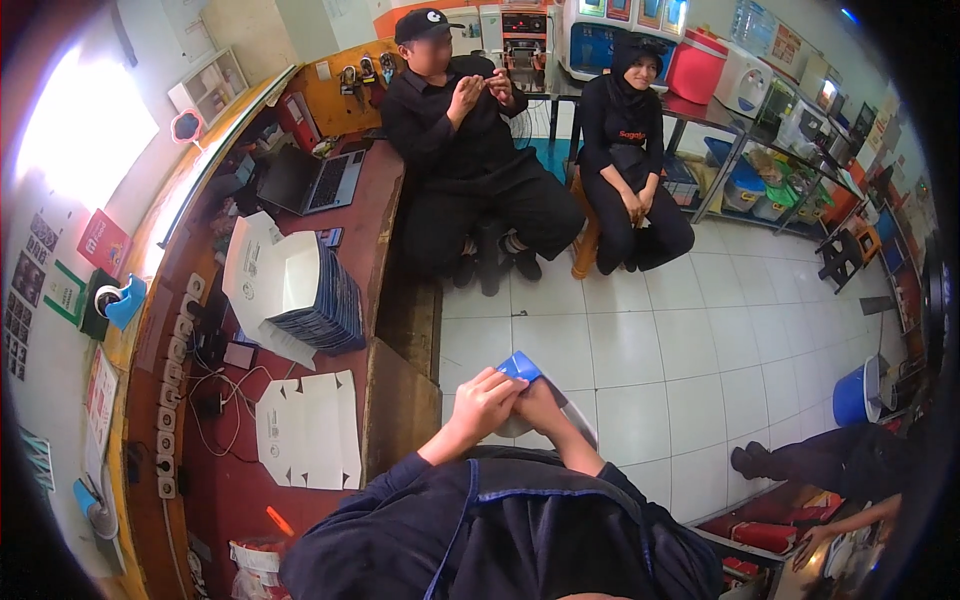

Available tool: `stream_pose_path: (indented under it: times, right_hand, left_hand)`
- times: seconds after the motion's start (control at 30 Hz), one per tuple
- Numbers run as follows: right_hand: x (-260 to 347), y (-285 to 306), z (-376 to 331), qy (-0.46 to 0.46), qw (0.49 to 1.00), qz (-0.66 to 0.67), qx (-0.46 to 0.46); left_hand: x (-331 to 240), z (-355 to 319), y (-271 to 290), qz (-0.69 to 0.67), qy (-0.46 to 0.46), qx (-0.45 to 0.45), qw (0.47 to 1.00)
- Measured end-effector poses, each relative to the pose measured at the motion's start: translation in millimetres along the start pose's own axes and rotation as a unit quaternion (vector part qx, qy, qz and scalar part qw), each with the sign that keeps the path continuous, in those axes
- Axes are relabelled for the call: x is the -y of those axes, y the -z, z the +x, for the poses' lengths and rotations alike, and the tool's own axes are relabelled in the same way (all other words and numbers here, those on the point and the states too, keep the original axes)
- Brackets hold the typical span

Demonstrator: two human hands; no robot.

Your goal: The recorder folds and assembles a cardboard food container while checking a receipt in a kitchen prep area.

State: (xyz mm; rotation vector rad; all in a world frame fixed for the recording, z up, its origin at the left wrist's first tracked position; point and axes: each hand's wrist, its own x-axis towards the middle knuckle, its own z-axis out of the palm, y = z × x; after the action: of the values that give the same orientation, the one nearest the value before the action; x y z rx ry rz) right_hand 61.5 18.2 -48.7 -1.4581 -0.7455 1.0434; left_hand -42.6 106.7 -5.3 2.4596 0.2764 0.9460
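Observation:
In front of my body I hold a blue cardboard box piece (519, 365), partly folded, its pale inner side showing past my right wrist. My left hand (482, 402) is closed over its near left edge, fingers bent on the blue panel. On the other side my right hand (541, 406) grips the same card; some of its fingers are hidden behind the left hand and the card. To my left, a stack of nested blue boxes with white insides (340, 318) stands on the dark red desk (225, 450). One flat white box blank (312, 425) lies nearer me.
A laptop (325, 185) and tangled white cables (235, 390) share the desk. Two people (470, 190) sit ahead, beside a metal shelf (700, 190). At the right are a blue bin (853, 393) and another person's dark-clothed legs (810, 462).

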Motion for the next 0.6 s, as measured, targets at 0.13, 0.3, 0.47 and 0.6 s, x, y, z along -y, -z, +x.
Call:
stream_pose_path:
  times: [0.13, 0.3, 0.47, 0.6]
  right_hand:
    - [4.7, 15.8, -0.1, 0.002, 0.995, 0.015, 0.095]
    - [8.0, 46.2, -6.5, 0.038, 0.907, 0.304, 0.288]
    - [16.9, 40.2, -20.5, 0.101, 0.977, 0.123, 0.141]
    - [22.0, 33.1, -20.2, -0.019, 0.972, 0.21, 0.108]
  left_hand:
    - [-0.1, 10.4, 21.4, -0.03, -0.026, 0.096, 0.995]
    - [6.5, 18.4, 45.0, -0.115, -0.063, 0.247, 0.96]
    - [-0.3, 22.1, 38.4, -0.211, -0.004, 0.274, 0.938]
    - [-11.0, 20.4, 32.1, -0.121, 0.0, 0.277, 0.953]
